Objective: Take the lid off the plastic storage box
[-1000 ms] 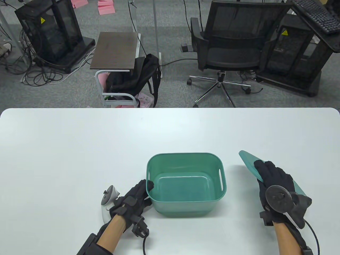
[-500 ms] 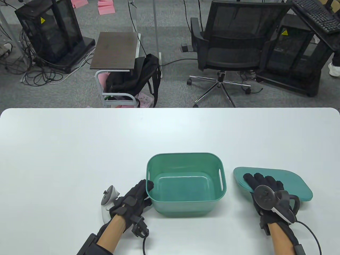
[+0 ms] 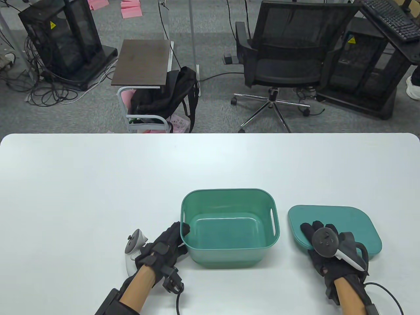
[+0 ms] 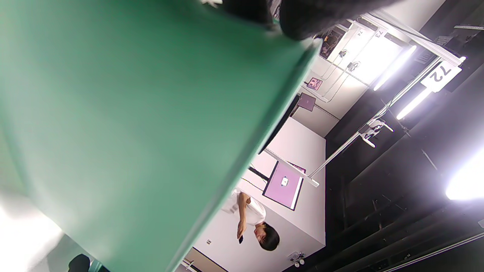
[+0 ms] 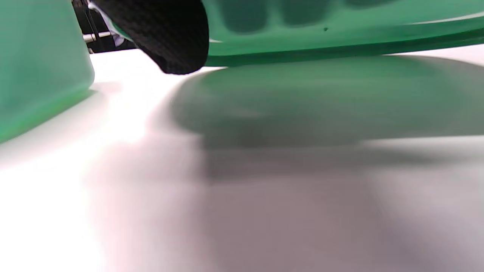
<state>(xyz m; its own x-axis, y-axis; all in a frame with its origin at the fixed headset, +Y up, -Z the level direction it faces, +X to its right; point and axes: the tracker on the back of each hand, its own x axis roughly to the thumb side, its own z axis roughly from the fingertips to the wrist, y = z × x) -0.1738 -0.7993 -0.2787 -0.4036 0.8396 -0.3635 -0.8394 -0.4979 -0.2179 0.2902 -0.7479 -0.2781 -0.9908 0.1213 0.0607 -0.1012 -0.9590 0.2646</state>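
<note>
The green plastic storage box (image 3: 229, 244) stands open on the white table (image 3: 98, 183), front centre. Its green lid (image 3: 341, 220) lies nearly flat just to the right of the box. My right hand (image 3: 311, 234) holds the lid's near left edge, fingers on top. In the right wrist view the thumb (image 5: 166, 37) is under the lid (image 5: 340, 37), which hangs slightly above the table over its shadow. My left hand (image 3: 182, 231) grips the box's near left corner rim, thumb inside. The left wrist view shows the box wall (image 4: 132, 113) close up.
The box wall (image 5: 38, 56) stands close to the left of the lid. Beyond the table's far edge are an office chair (image 3: 288, 55), a small side cart (image 3: 144, 62) with a black backpack (image 3: 164, 98), and black cabinets.
The lid, held tilted on edge a second ago, has come down nearly flat to the right of the box. My right hand has dropped and drawn nearer with it. The left hand has not moved.
</note>
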